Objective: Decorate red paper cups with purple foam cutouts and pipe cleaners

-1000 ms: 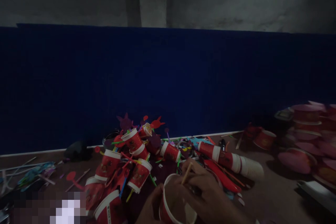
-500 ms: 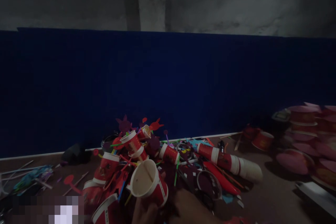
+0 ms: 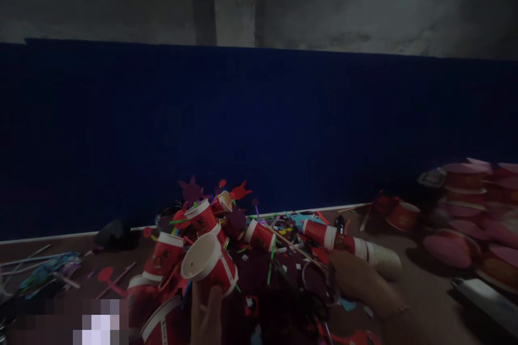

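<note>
My left hand [image 3: 205, 314] comes up from the bottom edge and grips a red paper cup [image 3: 210, 264] with a white rim. The cup is tilted, its white inside facing up and left. My right hand [image 3: 358, 280] lies over the right side of a heap of red cups [image 3: 170, 253]. Its fingers curl round the end of a thin tan stick [image 3: 295, 245] that slants up and left over the heap. The light is dim and the fingertips are hard to make out.
Coloured straws, paper cut-outs and scraps litter the brown table [image 3: 421, 291]. A nested row of cups [image 3: 352, 245] lies on its side beside my right hand. Pink lidded bowls [image 3: 465, 210] are stacked at the right. A dark blue partition [image 3: 259, 129] stands behind.
The right hand left the cup and moved right over the heap, now with the stick. The left hand carried the cup up and left and tilted it.
</note>
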A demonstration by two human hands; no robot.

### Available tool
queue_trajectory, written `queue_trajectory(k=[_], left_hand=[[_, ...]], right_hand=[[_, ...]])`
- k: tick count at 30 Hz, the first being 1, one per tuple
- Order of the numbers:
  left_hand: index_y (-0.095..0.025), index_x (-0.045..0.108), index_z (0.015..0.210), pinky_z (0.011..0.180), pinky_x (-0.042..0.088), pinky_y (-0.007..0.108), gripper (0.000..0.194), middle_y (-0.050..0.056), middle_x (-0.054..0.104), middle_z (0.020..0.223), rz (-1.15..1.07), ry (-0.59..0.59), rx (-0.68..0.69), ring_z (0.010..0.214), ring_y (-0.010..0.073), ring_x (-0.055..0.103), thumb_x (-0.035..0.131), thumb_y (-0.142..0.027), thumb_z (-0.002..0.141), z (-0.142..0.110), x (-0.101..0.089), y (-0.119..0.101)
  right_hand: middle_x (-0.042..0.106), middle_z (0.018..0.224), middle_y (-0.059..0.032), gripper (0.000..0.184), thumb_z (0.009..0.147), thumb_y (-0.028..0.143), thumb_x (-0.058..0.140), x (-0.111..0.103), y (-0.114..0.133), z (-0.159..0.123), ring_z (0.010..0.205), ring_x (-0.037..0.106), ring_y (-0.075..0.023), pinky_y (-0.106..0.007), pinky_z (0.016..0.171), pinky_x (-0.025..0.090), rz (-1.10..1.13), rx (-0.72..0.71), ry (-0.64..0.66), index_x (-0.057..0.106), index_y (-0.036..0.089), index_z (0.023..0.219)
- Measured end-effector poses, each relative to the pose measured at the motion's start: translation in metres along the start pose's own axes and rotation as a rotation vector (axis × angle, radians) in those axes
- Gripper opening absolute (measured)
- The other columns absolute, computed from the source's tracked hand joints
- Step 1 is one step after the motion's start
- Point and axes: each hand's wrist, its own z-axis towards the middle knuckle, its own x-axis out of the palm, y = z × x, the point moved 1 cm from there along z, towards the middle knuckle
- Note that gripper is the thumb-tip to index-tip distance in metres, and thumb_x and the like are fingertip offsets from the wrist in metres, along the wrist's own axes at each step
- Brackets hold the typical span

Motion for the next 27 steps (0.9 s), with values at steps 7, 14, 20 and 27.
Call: queue_trajectory(k=[7,14,20,27], left_hand=[[-0.004,0.040,0.123,0.096,0.037,0.041,0.080,0.022,0.058,0.117,0.204,0.096,-0.042,0.114,0.0335,0.050,0.066,-0.046,0.061,0.000,0.017,-0.005],[-0.004,0.057,0.111,0.094,0.033,0.050,0.064,0.025,0.061,0.110,0.697,0.110,0.291,0.108,0.0417,0.050,0.064,-0.042,0.060,0.000,0.017,0.006],[-0.012,0.044,0.128,0.097,0.025,0.052,0.086,0.022,0.051,0.127,0.638,0.047,0.509,0.114,0.0437,0.043,0.074,-0.029,0.049,0.005,0.015,0.023],[-0.029,0.058,0.109,0.092,0.036,0.042,0.034,0.010,0.054,0.126,0.840,0.012,1.113,0.116,0.0289,0.046,0.061,-0.030,0.075,-0.002,0.018,0.021]], right_hand=[[0.069,0.093,-0.0236,0.028,0.081,0.015,0.042,0.012,0.001,0.016,0.089,0.064,-0.0373,-0.042,0.068,0.045,-0.011,0.128,-0.021,0.068,0.008,0.089],[0.069,0.098,-0.0108,0.031,0.087,0.023,0.037,0.026,0.056,0.024,0.094,0.062,-0.0228,-0.030,0.080,0.042,0.142,-0.114,-0.162,0.065,0.018,0.101],[0.068,0.101,-0.0087,0.026,0.080,0.022,0.051,0.060,0.082,0.039,0.101,0.057,-0.0241,-0.033,0.091,0.036,0.257,-0.258,-0.183,0.068,0.019,0.100],[0.068,0.090,-0.0127,0.021,0.076,0.016,0.052,0.071,0.074,0.053,0.090,0.060,-0.0254,-0.033,0.082,0.041,0.409,-0.182,-0.310,0.071,0.015,0.083]])
